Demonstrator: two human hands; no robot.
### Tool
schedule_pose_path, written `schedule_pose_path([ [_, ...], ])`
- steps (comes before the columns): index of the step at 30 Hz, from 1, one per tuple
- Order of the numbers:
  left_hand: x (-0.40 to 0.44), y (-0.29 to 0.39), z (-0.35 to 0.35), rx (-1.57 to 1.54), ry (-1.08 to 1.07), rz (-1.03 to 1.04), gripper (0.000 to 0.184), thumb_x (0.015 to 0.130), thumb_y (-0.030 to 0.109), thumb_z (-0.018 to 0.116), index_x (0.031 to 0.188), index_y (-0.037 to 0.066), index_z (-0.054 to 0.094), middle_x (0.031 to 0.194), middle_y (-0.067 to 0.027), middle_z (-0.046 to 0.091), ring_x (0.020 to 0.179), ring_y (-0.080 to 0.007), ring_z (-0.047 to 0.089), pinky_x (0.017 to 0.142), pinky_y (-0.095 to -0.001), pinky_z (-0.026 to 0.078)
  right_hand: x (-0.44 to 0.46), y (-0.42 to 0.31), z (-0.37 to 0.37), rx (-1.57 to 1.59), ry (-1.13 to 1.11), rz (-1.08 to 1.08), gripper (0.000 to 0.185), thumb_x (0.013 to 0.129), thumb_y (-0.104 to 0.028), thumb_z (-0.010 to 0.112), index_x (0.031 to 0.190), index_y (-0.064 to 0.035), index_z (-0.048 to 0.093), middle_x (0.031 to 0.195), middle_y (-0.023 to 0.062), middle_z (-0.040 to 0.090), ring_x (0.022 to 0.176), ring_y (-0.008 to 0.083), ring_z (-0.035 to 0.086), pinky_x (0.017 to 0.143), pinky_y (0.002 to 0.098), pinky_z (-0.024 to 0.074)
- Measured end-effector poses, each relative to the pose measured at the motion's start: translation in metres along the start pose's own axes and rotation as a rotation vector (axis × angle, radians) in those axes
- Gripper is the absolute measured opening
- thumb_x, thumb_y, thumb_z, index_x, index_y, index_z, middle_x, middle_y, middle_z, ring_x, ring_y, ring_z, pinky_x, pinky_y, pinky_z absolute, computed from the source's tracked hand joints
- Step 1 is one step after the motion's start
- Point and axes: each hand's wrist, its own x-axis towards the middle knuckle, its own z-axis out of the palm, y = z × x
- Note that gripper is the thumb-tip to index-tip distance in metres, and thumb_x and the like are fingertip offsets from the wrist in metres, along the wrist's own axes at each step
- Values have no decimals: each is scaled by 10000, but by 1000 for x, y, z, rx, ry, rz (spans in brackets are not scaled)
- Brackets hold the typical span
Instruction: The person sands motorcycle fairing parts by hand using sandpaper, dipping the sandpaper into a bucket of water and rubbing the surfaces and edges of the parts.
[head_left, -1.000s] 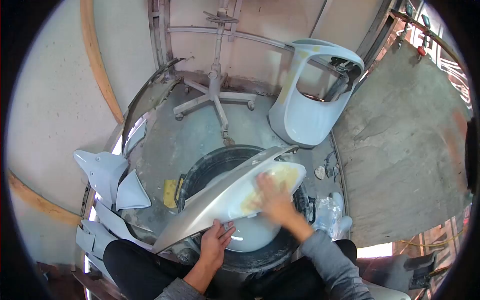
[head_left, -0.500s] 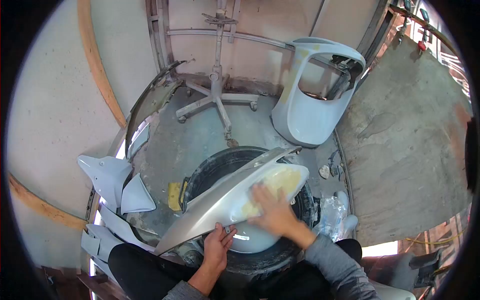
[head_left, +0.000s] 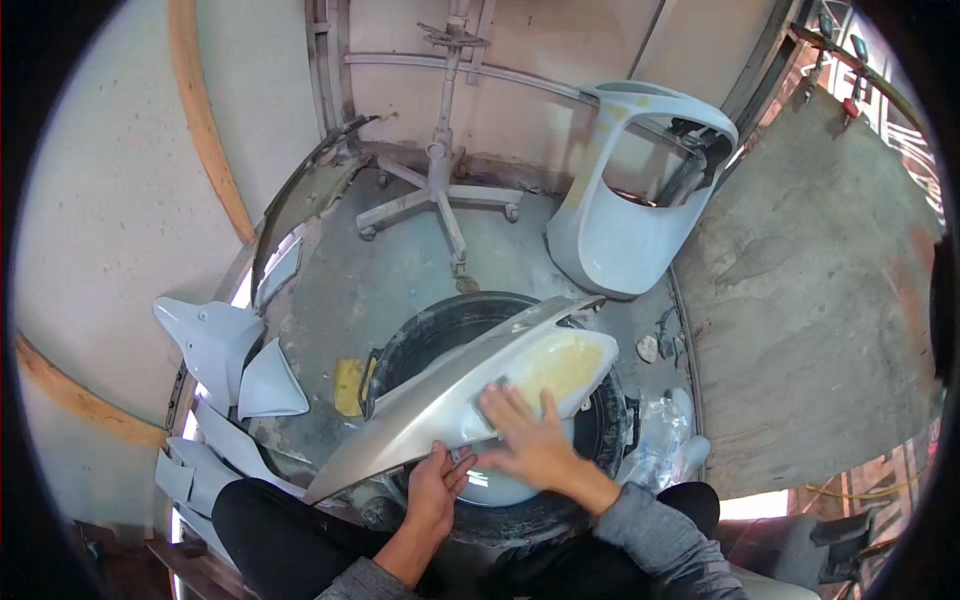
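A long silver motorcycle fairing panel [head_left: 415, 405] with a pale yellow filler patch [head_left: 565, 368] at its right end lies slanted across a black tub [head_left: 440, 320]. My left hand [head_left: 437, 490] grips the panel's lower edge, fingers closed on it. My right hand [head_left: 535, 440] rests with fingers stretched on the panel's face, just left of the patch. A small dark grey edge shows by its fingertips; what it belongs to is hidden under the hand. Cloudy whitish water [head_left: 510, 487] partly shows in the tub below the panel.
A yellow sponge [head_left: 349, 387] lies left of the tub. Loose light-grey panels [head_left: 212, 345] sit at the left, a large white shell [head_left: 620, 240] stands behind at right. A wheeled stand [head_left: 440, 190] is at the back; a clear plastic bag [head_left: 660, 435] lies at right.
My right hand has slid left and slightly down along the panel, uncovering more of the yellow patch. My left hand keeps its hold in about the same place.
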Motion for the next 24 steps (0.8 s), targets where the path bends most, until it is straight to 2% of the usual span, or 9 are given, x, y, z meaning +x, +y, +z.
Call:
schedule_pose_path([
  [3,-4,-1,-1,3,0,-8,476,1062,459,432,1383,111,485,1319,-61,600,1235,-226,564,987,-354,383,26,61,-7,161,144,544,877,927,-586,546,1572,-62,266,1642,176,230,1522,334,219,1148,658,187],
  [4,-4,0,1,-9,-16,14,473,1061,462,433,1380,117,491,1315,-52,603,1232,-221,566,982,-352,385,22,56,-3,156,144,537,877,927,-586,546,1572,-62,266,1642,176,230,1522,334,219,1148,658,187],
  [7,0,-4,-3,-17,-4,-4,471,1059,465,435,1378,122,488,1301,-45,613,1227,-221,572,978,-356,381,0,-3,-14,-12,-140,84,873,940,-550,537,1584,-60,208,1653,171,193,1521,330,224,1137,673,194],
  [10,1,-2,-3,7,1,-12,463,1058,468,435,1369,130,491,1298,-45,612,1214,-223,580,974,-362,382,11,56,13,40,111,262,935,903,-641,541,1569,-48,260,1646,163,222,1527,335,201,1128,703,161],
  [11,0,-1,-2,11,6,-3,456,1058,468,435,1362,134,497,1297,-43,612,1209,-221,581,967,-363,387,22,76,-4,154,110,487,943,906,-657,526,1573,-51,249,1648,160,219,1530,332,191,1137,692,155],
  [15,0,-1,-1,7,29,1,442,1057,466,439,1349,140,505,1292,-40,613,1199,-222,586,954,-364,394,11,26,-15,6,-50,136,882,931,-628,514,1566,-64,276,1641,154,245,1528,304,208,1154,674,142],
  [22,2,-2,-4,27,27,0,454,1057,466,440,1364,136,497,1303,-39,615,1192,-226,590,961,-358,391,23,66,2,75,136,479,903,914,-672,501,1563,-80,294,1637,151,257,1526,307,209,1154,682,140],
  [23,1,-3,-4,20,36,-9,457,1059,463,436,1370,133,491,1309,-45,614,1188,-227,593,965,-362,391,14,47,4,66,117,284,895,916,-670,499,1553,-72,309,1632,154,266,1526,288,212,1152,683,148],
  [24,2,-2,-3,14,42,-14,460,1061,459,432,1376,129,486,1315,-50,614,1183,-228,596,970,-365,391,12,40,-7,64,122,284,895,916,-670,499,1553,-72,309,1632,154,266,1526,288,212,1152,683,148],
])
